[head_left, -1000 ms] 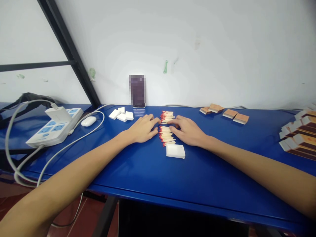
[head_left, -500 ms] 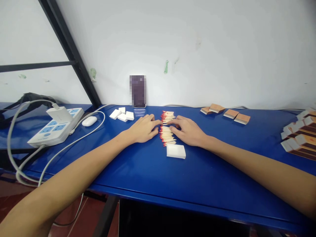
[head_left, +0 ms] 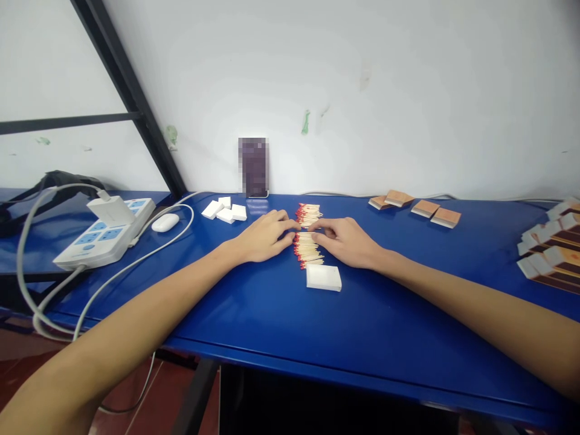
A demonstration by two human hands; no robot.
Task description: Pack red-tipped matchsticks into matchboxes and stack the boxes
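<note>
A row of wooden matches with red heads lies on the blue table, split into a far group (head_left: 310, 214) and a near group (head_left: 307, 249). The heads point left. My left hand (head_left: 266, 237) rests at the heads, its index finger and thumb apart at the gap between the groups. From the other side, my right hand (head_left: 348, 241) reaches the plain ends, index finger and thumb apart, the other fingers curled under. Whether either hand touches a match is hard to see. A white matchbox tray (head_left: 323, 277) sits just below the near group.
Several small white trays (head_left: 225, 209) lie behind my left hand. Brown matchbox sleeves (head_left: 425, 209) sit at the back right, with more boxes (head_left: 550, 241) at the right edge. A phone (head_left: 254, 167) leans on the wall. Left are a power strip (head_left: 104, 235), cables and a white case (head_left: 165, 223).
The gap between the two match groups shows a little more plainly. My right hand has shifted slightly, its knuckles lower. My left hand is almost where it was.
</note>
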